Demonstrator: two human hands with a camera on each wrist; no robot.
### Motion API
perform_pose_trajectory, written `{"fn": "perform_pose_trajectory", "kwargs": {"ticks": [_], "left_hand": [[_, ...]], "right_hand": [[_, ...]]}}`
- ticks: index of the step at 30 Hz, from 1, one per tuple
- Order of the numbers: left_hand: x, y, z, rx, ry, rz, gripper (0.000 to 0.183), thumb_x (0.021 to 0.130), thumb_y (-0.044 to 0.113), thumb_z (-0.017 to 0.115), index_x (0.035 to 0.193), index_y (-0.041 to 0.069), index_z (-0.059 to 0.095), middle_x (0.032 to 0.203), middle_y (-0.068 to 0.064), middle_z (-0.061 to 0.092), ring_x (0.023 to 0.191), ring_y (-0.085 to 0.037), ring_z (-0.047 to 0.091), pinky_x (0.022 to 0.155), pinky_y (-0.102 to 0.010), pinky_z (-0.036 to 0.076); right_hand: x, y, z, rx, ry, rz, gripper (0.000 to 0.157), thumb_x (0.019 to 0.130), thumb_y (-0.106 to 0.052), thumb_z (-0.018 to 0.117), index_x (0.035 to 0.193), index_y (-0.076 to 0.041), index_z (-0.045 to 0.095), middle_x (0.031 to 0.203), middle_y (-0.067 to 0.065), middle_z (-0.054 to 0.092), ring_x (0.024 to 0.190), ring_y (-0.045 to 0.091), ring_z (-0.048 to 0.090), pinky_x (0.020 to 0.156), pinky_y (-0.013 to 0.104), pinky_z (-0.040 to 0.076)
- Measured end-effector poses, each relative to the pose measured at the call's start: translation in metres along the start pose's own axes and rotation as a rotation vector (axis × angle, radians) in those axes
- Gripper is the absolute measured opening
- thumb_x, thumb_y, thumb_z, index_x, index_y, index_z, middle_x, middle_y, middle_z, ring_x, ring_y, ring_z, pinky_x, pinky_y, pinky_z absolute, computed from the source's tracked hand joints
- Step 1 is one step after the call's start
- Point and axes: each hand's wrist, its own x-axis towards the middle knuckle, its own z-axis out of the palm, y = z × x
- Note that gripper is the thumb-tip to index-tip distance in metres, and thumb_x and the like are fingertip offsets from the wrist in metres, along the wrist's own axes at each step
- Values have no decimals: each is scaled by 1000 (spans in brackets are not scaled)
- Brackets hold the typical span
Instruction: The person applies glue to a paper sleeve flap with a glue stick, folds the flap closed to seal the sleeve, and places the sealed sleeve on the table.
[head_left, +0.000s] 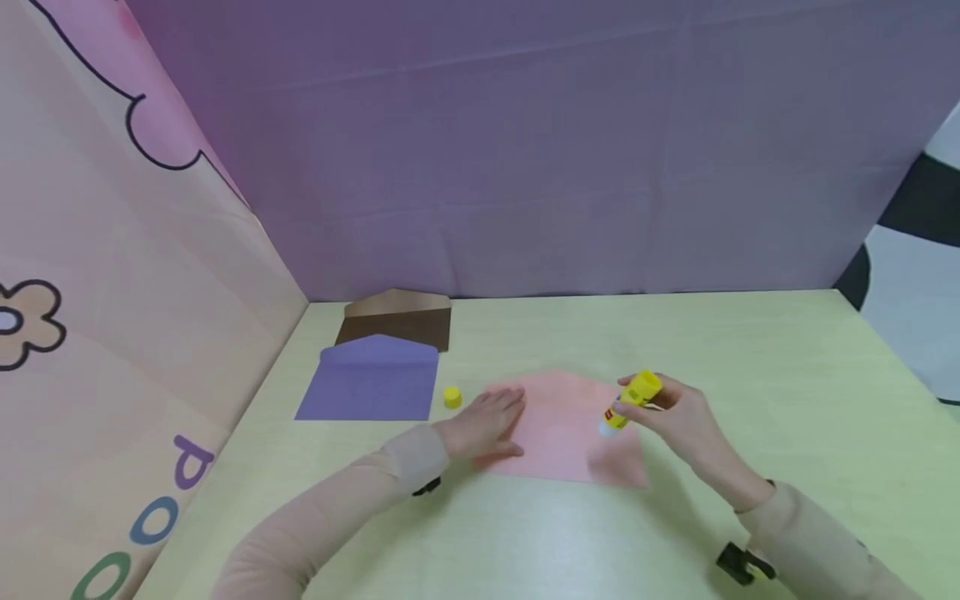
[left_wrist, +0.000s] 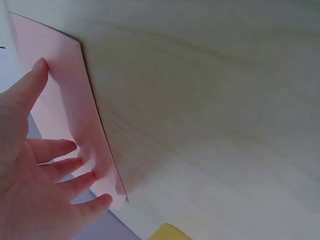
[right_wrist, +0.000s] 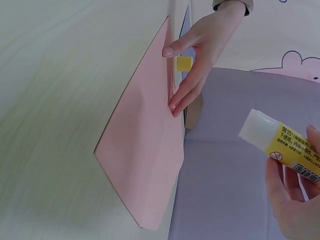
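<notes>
A pink envelope with its flap at the far side lies flat on the table. My left hand rests on its left part with the fingers spread; the left wrist view shows the fingertips touching the pink paper. In my right hand is a yellow glue stick, pinched between thumb and fingers and tilted with its white end down. The right wrist view shows that uncapped white end apart from the paper. A yellow cap stands on the table, left of the envelope.
A purple envelope lies at the left, flap raised toward the back. Behind it is a brown envelope near the purple back wall. A printed cloth borders the table's left side.
</notes>
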Motion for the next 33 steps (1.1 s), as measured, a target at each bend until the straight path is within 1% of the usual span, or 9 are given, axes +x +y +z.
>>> {"fn": "perform_pose_trajectory", "kwargs": {"ticks": [5,9,15,18,22,27,33], "left_hand": [[3,1,-1,-17,-21,-11,76,84,52,46,140,6,21,147,-8,9,134,-23,11,108,-38,13],[6,0,-1,-44,-34,-11,78,84,53,45,140,6,21,147,-10,7,134,-24,9,108,-38,12],[10,-1,-2,-96,-75,-24,81,83,56,44,141,6,16,148,-10,3,135,-23,4,108,-36,8],[11,-1,-3,-100,-88,-24,82,83,56,44,141,7,15,148,-9,2,135,-22,3,109,-35,7],[11,-2,-4,-85,-84,-17,82,83,56,43,141,7,15,148,-9,3,135,-22,4,109,-34,7],[12,-3,-2,-41,-69,-10,81,83,57,42,141,7,15,147,-10,4,134,-23,5,108,-35,8],[13,-3,0,-37,-79,-16,81,83,58,41,142,8,15,148,-9,4,135,-22,6,108,-36,10]], "right_hand": [[4,2,3,-7,-51,-21,46,73,-34,70,108,-6,60,100,9,64,89,9,59,72,19,49],[7,2,7,3,-86,-64,43,72,-30,72,106,-6,60,100,10,63,86,14,60,69,22,51],[17,2,16,18,-155,-186,37,74,-15,71,105,2,59,100,16,61,86,24,62,67,24,52],[21,3,22,6,-183,-247,34,74,-8,69,104,4,59,100,19,61,86,27,62,69,24,52],[29,6,31,-22,-197,-290,32,75,-4,68,103,5,58,99,19,61,88,29,61,70,24,52],[40,9,41,-32,-193,-286,29,76,-3,67,102,5,57,98,20,60,90,32,61,72,25,51],[49,8,54,-58,-183,-222,30,76,-3,67,102,5,56,95,15,60,89,32,60,73,29,51]]}}
